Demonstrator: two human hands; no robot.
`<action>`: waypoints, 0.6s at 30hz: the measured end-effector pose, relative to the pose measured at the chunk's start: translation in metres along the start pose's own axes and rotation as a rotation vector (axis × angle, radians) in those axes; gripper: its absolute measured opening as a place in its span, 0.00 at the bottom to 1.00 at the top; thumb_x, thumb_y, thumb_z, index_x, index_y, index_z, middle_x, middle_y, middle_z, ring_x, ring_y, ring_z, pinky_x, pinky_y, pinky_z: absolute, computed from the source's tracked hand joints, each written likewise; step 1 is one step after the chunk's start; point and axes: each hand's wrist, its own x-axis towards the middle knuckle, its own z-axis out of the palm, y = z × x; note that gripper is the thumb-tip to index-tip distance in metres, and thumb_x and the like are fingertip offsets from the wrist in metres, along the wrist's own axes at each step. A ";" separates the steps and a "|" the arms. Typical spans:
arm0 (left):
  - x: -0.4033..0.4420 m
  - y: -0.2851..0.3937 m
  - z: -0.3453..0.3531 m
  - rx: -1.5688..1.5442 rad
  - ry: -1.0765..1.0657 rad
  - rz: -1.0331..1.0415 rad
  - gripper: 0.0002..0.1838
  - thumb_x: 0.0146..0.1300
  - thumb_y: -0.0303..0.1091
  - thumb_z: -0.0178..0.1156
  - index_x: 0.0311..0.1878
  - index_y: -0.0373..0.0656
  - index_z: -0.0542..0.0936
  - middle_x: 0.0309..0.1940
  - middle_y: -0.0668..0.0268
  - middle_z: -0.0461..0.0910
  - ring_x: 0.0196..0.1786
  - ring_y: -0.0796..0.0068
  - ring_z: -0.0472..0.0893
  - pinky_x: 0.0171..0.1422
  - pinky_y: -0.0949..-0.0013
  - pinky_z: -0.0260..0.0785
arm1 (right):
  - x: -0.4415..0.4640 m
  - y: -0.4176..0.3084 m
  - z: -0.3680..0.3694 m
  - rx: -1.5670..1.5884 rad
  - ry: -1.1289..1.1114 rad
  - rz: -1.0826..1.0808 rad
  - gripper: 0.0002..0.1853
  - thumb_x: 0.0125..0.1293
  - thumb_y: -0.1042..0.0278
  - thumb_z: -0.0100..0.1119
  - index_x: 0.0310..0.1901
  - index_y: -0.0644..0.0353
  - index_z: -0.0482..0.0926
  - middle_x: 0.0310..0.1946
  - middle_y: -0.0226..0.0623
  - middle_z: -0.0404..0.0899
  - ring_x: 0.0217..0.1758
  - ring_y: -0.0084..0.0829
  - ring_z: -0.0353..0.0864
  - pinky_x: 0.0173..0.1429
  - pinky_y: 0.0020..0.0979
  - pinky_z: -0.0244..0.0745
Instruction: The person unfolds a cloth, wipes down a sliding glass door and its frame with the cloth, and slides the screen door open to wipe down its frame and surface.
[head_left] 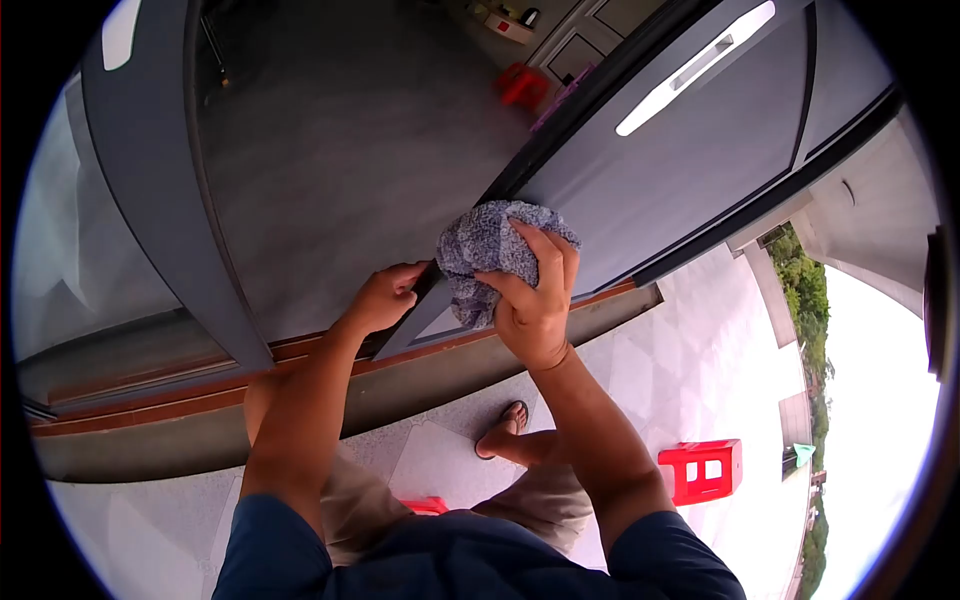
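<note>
A bunched grey, fluffy cloth [490,250] is pressed against the lower part of the grey sliding door [680,180], near its edge. My right hand [540,305] grips the cloth from above, fingers bent into it. To the left of the cloth, my left hand [387,298] has its fingers curled round the dark upright edge of the door. The cloth covers the part of the door beneath it. A long white handle [697,68] is set into the door further up.
A second grey door frame [150,170] with glass stands on the left. The door track [310,347] runs along a raised sill. A red plastic stool [700,472] is on the pale tiled floor at right; another red stool [522,87] stands indoors.
</note>
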 end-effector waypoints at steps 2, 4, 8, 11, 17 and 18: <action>-0.004 0.007 0.001 0.111 0.004 0.006 0.32 0.70 0.15 0.57 0.79 0.34 0.72 0.75 0.51 0.77 0.76 0.57 0.79 0.79 0.60 0.71 | 0.050 0.021 -0.044 -0.156 0.112 -0.033 0.19 0.42 0.86 0.65 0.35 0.51 0.93 0.67 0.50 0.79 0.69 0.55 0.75 0.72 0.51 0.70; -0.006 0.012 0.002 0.219 0.003 -0.020 0.34 0.71 0.17 0.57 0.81 0.37 0.69 0.77 0.50 0.75 0.76 0.56 0.78 0.80 0.59 0.72 | 0.107 0.048 -0.079 -0.324 0.286 -0.026 0.24 0.49 0.88 0.62 0.42 0.48 0.93 0.69 0.58 0.74 0.71 0.57 0.74 0.74 0.49 0.69; -0.007 0.004 0.008 0.302 0.093 0.121 0.35 0.70 0.21 0.59 0.81 0.47 0.72 0.71 0.52 0.80 0.63 0.55 0.87 0.66 0.63 0.81 | 0.198 0.091 -0.105 -0.221 0.467 -0.065 0.24 0.65 0.68 0.75 0.63 0.55 0.83 0.64 0.55 0.74 0.67 0.54 0.76 0.72 0.45 0.71; -0.004 0.002 0.007 0.412 0.133 0.139 0.34 0.69 0.17 0.54 0.79 0.45 0.73 0.73 0.53 0.78 0.65 0.56 0.86 0.72 0.68 0.76 | 0.185 0.093 -0.066 -0.368 0.494 0.116 0.25 0.73 0.62 0.72 0.66 0.61 0.77 0.57 0.50 0.77 0.62 0.49 0.77 0.69 0.47 0.71; 0.000 0.042 -0.003 0.048 -0.012 -0.227 0.39 0.65 0.06 0.46 0.79 0.44 0.75 0.74 0.58 0.80 0.73 0.64 0.81 0.80 0.67 0.69 | 0.005 0.040 0.049 -0.181 0.386 0.296 0.21 0.61 0.64 0.77 0.54 0.54 0.81 0.56 0.54 0.70 0.63 0.58 0.74 0.67 0.49 0.72; 0.000 0.045 -0.004 0.088 0.010 -0.218 0.40 0.64 0.05 0.44 0.77 0.43 0.77 0.69 0.59 0.84 0.69 0.65 0.84 0.78 0.66 0.70 | -0.030 0.031 0.066 -0.136 0.308 0.346 0.20 0.59 0.67 0.76 0.53 0.53 0.82 0.56 0.55 0.69 0.62 0.61 0.73 0.66 0.51 0.73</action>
